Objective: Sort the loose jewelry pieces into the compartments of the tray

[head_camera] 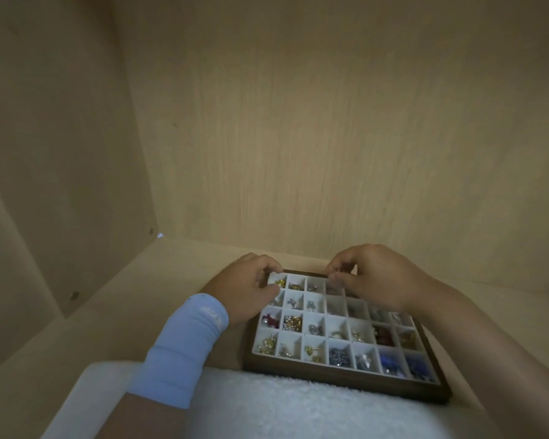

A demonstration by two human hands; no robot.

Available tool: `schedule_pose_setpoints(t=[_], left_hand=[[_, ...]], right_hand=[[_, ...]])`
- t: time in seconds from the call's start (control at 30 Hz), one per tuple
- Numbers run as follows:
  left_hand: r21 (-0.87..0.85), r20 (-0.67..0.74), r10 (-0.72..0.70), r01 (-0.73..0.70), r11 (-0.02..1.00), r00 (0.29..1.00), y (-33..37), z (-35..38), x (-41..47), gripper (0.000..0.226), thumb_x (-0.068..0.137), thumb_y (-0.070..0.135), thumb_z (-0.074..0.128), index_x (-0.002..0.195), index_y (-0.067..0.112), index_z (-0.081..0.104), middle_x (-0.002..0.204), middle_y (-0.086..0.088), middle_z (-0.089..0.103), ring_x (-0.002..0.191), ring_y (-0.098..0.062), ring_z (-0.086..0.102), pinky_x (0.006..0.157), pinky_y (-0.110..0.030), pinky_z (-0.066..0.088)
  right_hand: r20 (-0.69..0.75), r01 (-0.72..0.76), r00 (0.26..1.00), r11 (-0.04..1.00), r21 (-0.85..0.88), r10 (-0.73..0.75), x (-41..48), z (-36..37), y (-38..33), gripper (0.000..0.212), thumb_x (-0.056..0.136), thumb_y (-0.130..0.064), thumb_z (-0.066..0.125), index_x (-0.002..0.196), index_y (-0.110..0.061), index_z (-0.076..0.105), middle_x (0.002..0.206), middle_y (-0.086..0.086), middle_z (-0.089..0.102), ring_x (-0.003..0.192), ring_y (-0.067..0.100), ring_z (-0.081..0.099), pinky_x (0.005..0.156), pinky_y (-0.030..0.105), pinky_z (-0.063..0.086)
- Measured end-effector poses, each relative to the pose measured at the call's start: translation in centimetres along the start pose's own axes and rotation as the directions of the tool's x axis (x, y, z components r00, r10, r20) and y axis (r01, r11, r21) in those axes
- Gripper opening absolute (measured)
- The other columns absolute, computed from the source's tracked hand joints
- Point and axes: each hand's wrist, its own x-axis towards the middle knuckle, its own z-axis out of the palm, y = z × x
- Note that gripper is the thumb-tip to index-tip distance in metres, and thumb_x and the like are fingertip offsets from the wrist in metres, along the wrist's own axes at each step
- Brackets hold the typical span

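The left hand (248, 293), wrist in a pale blue sleeve (184, 346), curls over the far left corner of the wooden tray (346, 380), covering the compartments there; whether it grips the rim is unclear. The tray lies on the cabinet shelf (140, 312), its near edge against a white towel (282, 407). Blurred jewelry pieces (292, 323) fill most compartments. The right hand (377, 280) hovers over the far rim with fingertips drawn together; whether they pinch anything I cannot tell, and it hides the far right cells
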Motion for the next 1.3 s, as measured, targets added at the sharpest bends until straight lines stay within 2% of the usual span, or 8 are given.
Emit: schedule_pose_setpoints(t=[0.07, 0.17, 0.27, 0.33, 0.5, 0.67, 1.0, 1.3], left_hand=[[0.050, 0.128, -0.031, 0.025, 0.998, 0.991, 1.1, 0.0, -0.8, 0.055, 0.080, 0.047, 0.072, 0.129, 0.042, 0.047, 0.131, 0.017, 0.044, 0.118, -0.005, 0.046, 0.101, -0.027, 0.041], [0.167, 0.311, -0.116, 0.066, 0.984, 0.943, 2.3, 0.6, -2.3, 0.108, 0.060, 0.067, 0.078, 0.149, 0.043, 0.020, 0.153, 0.017, 0.021, 0.140, -0.011, 0.028, 0.115, -0.036, 0.029], [0.292, 0.344, -0.168, 0.065, 0.954, 0.924, 2.8, 1.6, -3.8, 0.129, 0.052, 0.068, 0.081, 0.151, 0.048, 0.001, 0.161, 0.018, -0.013, 0.150, -0.014, 0.002, 0.121, -0.042, 0.018], [0.280, 0.293, -0.156, 0.072, 0.957, 0.943, 2.9, 2.0, -4.3, 0.131, 0.052, 0.066, 0.083, 0.152, 0.046, 0.002, 0.162, 0.016, -0.011, 0.151, -0.015, 0.002, 0.121, -0.044, 0.020], [0.137, 0.158, -0.081, 0.060, 0.989, 0.984, 2.5, 2.3, -4.5, 0.125, 0.046, 0.058, 0.089, 0.150, 0.039, 0.022, 0.152, 0.013, 0.030, 0.132, -0.009, 0.036, 0.113, -0.032, 0.034], [0.058, 0.046, -0.062, 0.059, 0.997, 0.997, 1.4, 2.8, -3.6, 0.117, 0.053, 0.052, 0.090, 0.150, 0.038, 0.025, 0.150, 0.012, 0.033, 0.116, 0.000, 0.034, 0.099, -0.017, 0.028], [-0.102, -0.060, -0.119, 0.112, 0.988, 0.991, 0.0, 3.7, -0.9, 0.110, 0.057, 0.051, 0.088, 0.148, 0.036, 0.028, 0.148, 0.010, 0.041, 0.128, -0.012, 0.046, 0.109, -0.029, 0.036], [-0.099, -0.087, -0.048, 0.040, 0.994, 0.995, 0.3, 3.6, -0.9, 0.099, 0.067, 0.048, 0.084, 0.148, 0.036, 0.028, 0.139, 0.023, 0.040, 0.125, -0.005, 0.045, 0.109, -0.030, 0.037]], right_hand=[[0.018, -0.052, 0.998, 0.997, -0.048, 0.053, -2.0, -0.6, 0.7, 0.015, 0.092, -0.051, 0.060, 0.102, -0.044, 0.069, 0.103, -0.023, 0.065, 0.092, -0.004, 0.058, 0.080, 0.025, 0.049], [0.154, -0.149, 0.976, 0.988, -0.051, 0.155, -4.9, -0.7, 1.8, 0.065, 0.083, -0.071, 0.059, 0.138, -0.038, 0.053, 0.142, -0.009, 0.049, 0.126, 0.012, 0.048, 0.105, 0.037, 0.043], [0.315, -0.223, 0.924, 0.975, -0.015, 0.216, -7.7, -0.3, 2.7, 0.118, 0.060, -0.087, 0.065, 0.157, -0.040, 0.017, 0.167, -0.010, 0.006, 0.154, 0.018, 0.007, 0.122, 0.047, 0.023], [0.343, -0.221, 0.916, 0.975, -0.009, 0.210, -9.0, 0.3, 3.0, 0.132, 0.053, -0.086, 0.070, 0.158, -0.039, 0.005, 0.167, -0.012, -0.005, 0.154, 0.017, 0.009, 0.121, 0.042, 0.024], [0.189, -0.232, 0.961, 0.961, 0.150, 0.203, -9.8, 2.1, 3.9, 0.132, 0.050, -0.073, 0.080, 0.158, -0.032, 0.015, 0.166, -0.007, 0.014, 0.148, 0.014, 0.029, 0.119, 0.035, 0.032], [0.065, -0.194, 0.981, 0.944, 0.267, 0.183, -8.4, 3.3, 4.9, 0.123, 0.054, -0.071, 0.082, 0.156, -0.029, 0.027, 0.159, -0.011, 0.032, 0.139, 0.009, 0.041, 0.115, 0.031, 0.037], [-0.084, -0.128, 0.985, 0.967, 0.223, 0.150, -5.8, 4.8, 6.6, 0.093, 0.076, -0.067, 0.071, 0.154, -0.030, 0.034, 0.160, -0.007, 0.028, 0.146, 0.009, 0.023, 0.114, 0.022, 0.019], [-0.024, -0.162, 0.986, 0.973, 0.163, 0.168, -6.0, 3.5, 6.0, 0.103, 0.074, -0.078, 0.062, 0.158, -0.039, 0.017, 0.168, -0.007, 0.000, 0.154, 0.016, 0.009, 0.124, 0.040, 0.016]])
